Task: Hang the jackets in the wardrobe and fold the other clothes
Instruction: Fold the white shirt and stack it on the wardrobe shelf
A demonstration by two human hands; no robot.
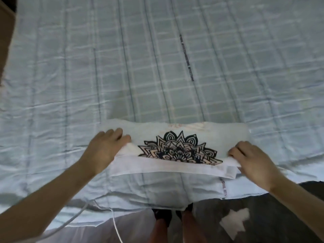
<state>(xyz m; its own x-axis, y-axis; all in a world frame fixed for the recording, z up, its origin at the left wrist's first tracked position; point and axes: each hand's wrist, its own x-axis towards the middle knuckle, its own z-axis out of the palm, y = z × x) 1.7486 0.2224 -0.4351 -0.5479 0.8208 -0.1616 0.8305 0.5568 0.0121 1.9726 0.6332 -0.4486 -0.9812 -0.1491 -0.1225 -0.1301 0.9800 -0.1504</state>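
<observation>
**Both hands on the folded white T-shirt at the near edge of the bed**

Nearest to you, below the bed [70,76] edge, your legs and dark shoes [162,216] stand on a dark floor, and a thin white cable [114,223] trails from the bed's near edge down past your left leg.

Just beyond that edge, the white T-shirt [175,169] lies on the bed's pale blue checked cover, folded into a wide band. Its black mandala print [178,149] shows as a half circle, cut off along the fold line that runs between your hands.

Your left hand [105,149] is at the T-shirt's left end. Its fingers curl over the fabric there, with the cloth bunched under the fingertips, so it is gripping the folded layer. Your right hand [252,158] is at the T-shirt's right end. Its fingers are bent and pinch a raised edge of the upper layer, which is lifted slightly off the layer beneath.

Beyond the T-shirt, the bed's cover stretches away, wrinkled on the left side. A narrow dark printed strip of lettering [186,57] runs along one stripe, farther up the bed from the T-shirt; the words are too small to read.
</observation>
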